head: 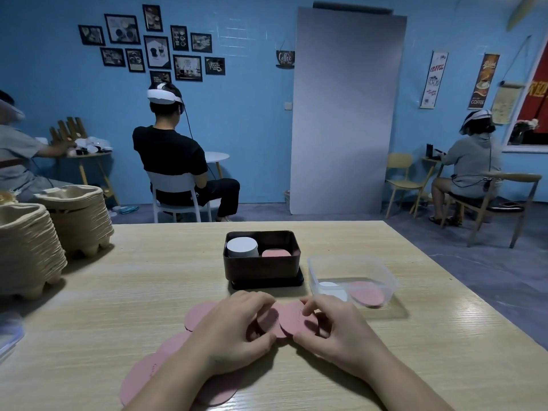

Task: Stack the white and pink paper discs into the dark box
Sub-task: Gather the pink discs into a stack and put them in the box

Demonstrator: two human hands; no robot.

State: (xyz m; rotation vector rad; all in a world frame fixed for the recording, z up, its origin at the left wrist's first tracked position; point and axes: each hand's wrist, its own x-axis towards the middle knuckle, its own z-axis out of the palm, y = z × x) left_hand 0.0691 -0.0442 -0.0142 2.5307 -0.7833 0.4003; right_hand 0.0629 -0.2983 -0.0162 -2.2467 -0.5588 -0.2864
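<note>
You are part-way through, and by the look of it somewhere past the middle. The dark box [261, 266] stands on the desk [148, 277] at twelve o'clock from your hands. It already carries two stacks side by side: a white stack [242, 247] in its left half, risen to about the rim, and a pink stack [276, 253] in its right half, sitting clearly lower. So the white side looks close to done and the pink side has room. What is left is mostly pink. Your left hand [234, 330] and right hand [332, 330] meet just in front of the box over a pink handful [292, 320] of overlapping discs. Each grip is curled, fingertips on the far edges and thumbs at the near edges, pinching from either side, so both hands hold that handful and nothing else. It is not squared up: the discs fan out across one another. More loose pink discs [200, 314] lie on the desk from nine o'clock round to seven o'clock, partly hidden under your left forearm, so I cannot count them. At two o'clock the clear tub [341, 256] holds a white disc [332, 289] on its left and a few tub pink discs [367, 295] on its right, none of them in the box yet. I judge the remaining work as this: square the handful and set it on the pink stack, gather the trail by your left arm, then empty the tub. The pulp tray stacks [29, 247] at ten o'clock are no part of it.
</note>
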